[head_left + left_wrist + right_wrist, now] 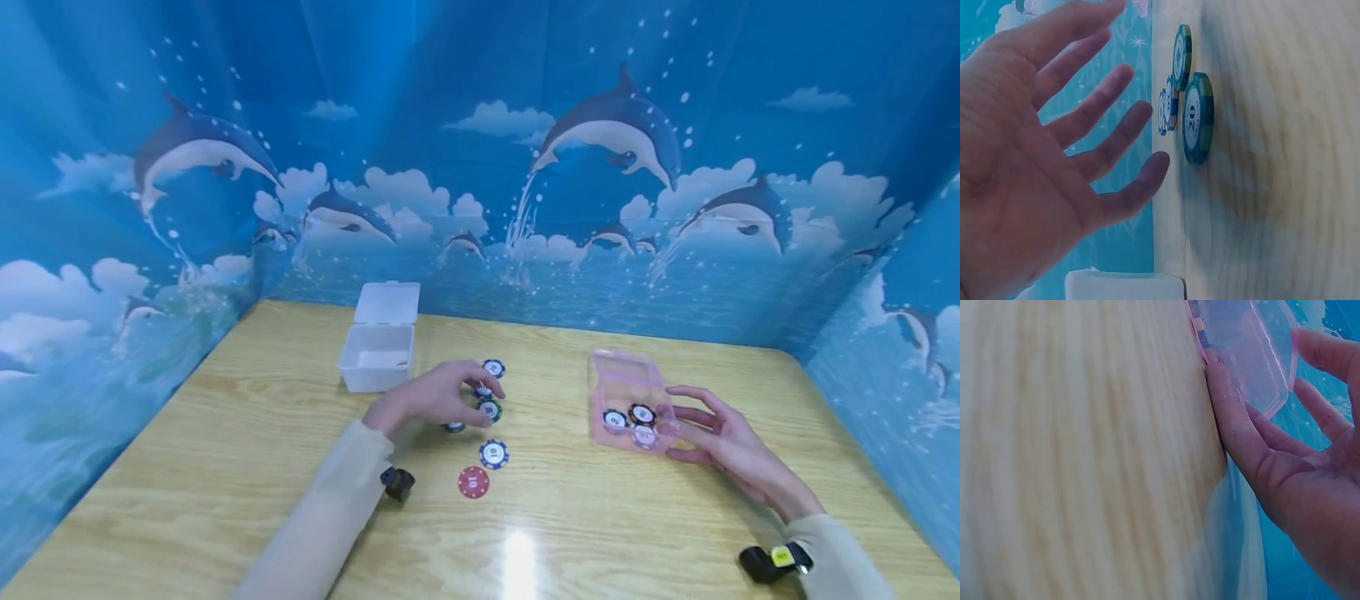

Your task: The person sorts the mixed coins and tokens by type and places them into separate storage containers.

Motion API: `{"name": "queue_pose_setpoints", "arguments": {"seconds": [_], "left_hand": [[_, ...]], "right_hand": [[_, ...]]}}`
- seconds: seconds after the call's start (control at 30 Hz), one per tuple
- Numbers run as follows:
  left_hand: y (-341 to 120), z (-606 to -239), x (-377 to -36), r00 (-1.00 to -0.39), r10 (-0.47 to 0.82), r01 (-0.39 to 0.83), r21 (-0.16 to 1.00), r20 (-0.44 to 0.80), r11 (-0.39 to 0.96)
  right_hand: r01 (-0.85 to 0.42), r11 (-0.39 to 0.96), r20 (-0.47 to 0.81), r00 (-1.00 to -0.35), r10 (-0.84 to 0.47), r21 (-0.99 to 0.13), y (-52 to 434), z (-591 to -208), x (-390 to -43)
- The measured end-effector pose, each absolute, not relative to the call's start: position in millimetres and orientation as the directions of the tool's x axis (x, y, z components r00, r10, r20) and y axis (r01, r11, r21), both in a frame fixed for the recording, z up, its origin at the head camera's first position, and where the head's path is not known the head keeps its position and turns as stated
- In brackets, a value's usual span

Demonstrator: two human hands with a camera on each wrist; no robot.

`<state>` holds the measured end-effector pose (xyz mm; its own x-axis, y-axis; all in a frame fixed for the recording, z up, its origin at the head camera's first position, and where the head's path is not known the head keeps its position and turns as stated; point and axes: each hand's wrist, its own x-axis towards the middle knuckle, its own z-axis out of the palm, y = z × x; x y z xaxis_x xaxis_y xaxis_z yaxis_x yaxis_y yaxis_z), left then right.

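Head view: left hand point(435, 398) poised over a loose scatter of poker chips point(489, 408) mid-table, fingers spread and relaxed, holding nothing; green chip just off the fingertips, blue chip point(493, 453) and red chip point(473, 482) lying nearer the body, all flat. White box point(377, 357) standing open just beyond, lid up. Well to the right, right hand point(723, 442) slack-fingered beside the pink box point(628, 404), three chips inside. Bare wooden table point(225, 433) on every side.

Left wrist view: palm wide, fingers point(1141, 181) straight, green "20" chip point(1197, 119) just past them, not touched.

Right wrist view: thumb point(1235, 419) against the table, fingers flanking the pink box point(1247, 350); contact impossible to confirm.
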<state>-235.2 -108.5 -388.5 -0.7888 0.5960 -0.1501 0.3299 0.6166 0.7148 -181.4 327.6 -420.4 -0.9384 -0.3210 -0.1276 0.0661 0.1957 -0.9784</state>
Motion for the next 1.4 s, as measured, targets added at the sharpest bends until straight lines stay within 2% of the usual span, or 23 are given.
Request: {"name": "queue_pose_setpoints", "arguments": {"seconds": [0.4, 0.77, 1.1, 1.4], "left_hand": [[-112.1, -394.0, -221.1, -0.713, 0.677, 0.415, 0.667, -0.184, 0.618], [-110.5, -400.3, -214.4, -0.728, 0.654, 0.439, 0.592, -0.207, 0.676], [-107.8, -400.7, -211.0, -0.733, 0.647, 0.44, 0.58, -0.209, 0.686], [-104.6, -402.1, -209.7, -0.745, 0.634, 0.43, 0.578, -0.207, 0.693]], "right_hand": [[0.068, 0.207, -0.133, -0.938, -0.32, -0.976, 326.7, -420.9, -182.0], [0.076, 0.197, -0.138, -0.937, -0.321, -0.978, 327.1, -420.8, -182.5], [0.068, 0.163, -0.12, -0.934, -0.336, -0.984, 327.8, -421.5, -182.1], [0.088, 0.204, -0.15, -0.938, -0.314, -0.975, 327.1, -420.8, -182.7]]}}
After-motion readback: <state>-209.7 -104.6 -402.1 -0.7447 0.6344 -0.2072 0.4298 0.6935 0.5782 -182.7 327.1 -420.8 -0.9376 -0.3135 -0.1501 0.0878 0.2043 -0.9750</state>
